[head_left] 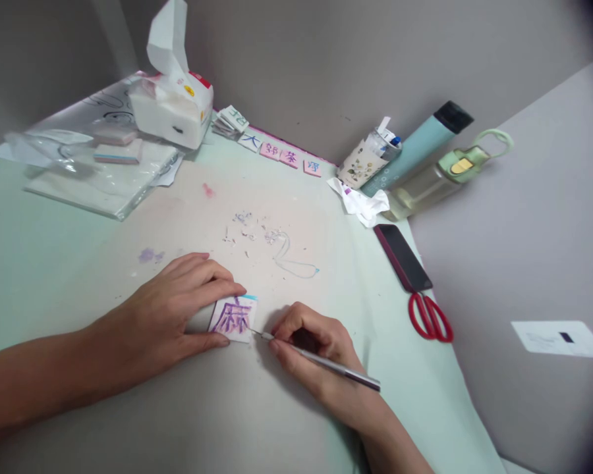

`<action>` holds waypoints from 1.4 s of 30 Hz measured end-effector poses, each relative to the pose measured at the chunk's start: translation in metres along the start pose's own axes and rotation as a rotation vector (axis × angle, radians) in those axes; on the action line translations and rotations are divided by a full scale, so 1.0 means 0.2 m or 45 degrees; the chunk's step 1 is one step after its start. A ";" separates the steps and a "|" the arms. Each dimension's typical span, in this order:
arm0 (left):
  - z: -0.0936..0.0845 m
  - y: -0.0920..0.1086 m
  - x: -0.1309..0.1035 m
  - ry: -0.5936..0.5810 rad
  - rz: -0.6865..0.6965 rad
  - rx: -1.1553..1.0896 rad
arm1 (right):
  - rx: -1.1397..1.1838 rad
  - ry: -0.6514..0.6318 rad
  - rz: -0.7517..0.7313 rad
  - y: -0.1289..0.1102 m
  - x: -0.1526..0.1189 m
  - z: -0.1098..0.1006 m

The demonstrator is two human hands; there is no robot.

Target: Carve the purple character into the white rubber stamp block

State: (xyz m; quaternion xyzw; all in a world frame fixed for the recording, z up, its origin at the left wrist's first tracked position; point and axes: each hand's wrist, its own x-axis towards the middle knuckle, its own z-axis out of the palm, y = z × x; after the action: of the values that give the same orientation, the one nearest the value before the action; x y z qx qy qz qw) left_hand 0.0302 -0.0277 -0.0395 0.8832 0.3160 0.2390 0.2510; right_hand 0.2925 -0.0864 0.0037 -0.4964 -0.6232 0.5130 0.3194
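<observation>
A small square rubber carving block (232, 321) lies flat on the table in front of me. It bears a purple written character and has a blue strip along its far edge. My left hand (178, 299) pinches it from the left, the forefinger at its far edge and the thumb at its near edge. In my right hand (321, 352) is a slim metal craft knife (336, 366), held like a pen. Its thin tip meets the right side of the block's face. Crumbs of shaved rubber (250, 232) lie scattered beyond the block.
Finished-looking character tiles (289, 157) line the back edge beside a tissue pack (170, 108). Plastic-wrapped sheets (103, 187) lie at left. A pen cup (366, 161), a teal cylinder (418, 145), a bottle (425, 184), a phone (402, 257) and red-handled scissors (429, 317) are at right.
</observation>
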 end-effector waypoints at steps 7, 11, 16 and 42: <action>0.00 0.00 0.00 0.013 -0.009 -0.003 | 0.011 -0.016 0.035 -0.01 0.01 0.00; 0.00 0.00 0.00 0.006 -0.033 -0.008 | 0.061 -0.009 0.093 -0.01 0.02 0.01; 0.00 0.00 0.00 0.001 -0.032 0.002 | 0.137 0.019 0.213 -0.01 0.03 0.02; 0.00 -0.02 0.00 -0.010 0.006 0.008 | 0.222 -0.076 0.277 -0.02 0.04 -0.01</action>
State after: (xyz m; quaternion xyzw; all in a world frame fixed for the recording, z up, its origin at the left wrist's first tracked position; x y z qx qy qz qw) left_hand 0.0293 -0.0256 -0.0420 0.8857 0.3135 0.2350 0.2490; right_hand 0.2902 -0.0778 0.0079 -0.5158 -0.5281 0.6113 0.2853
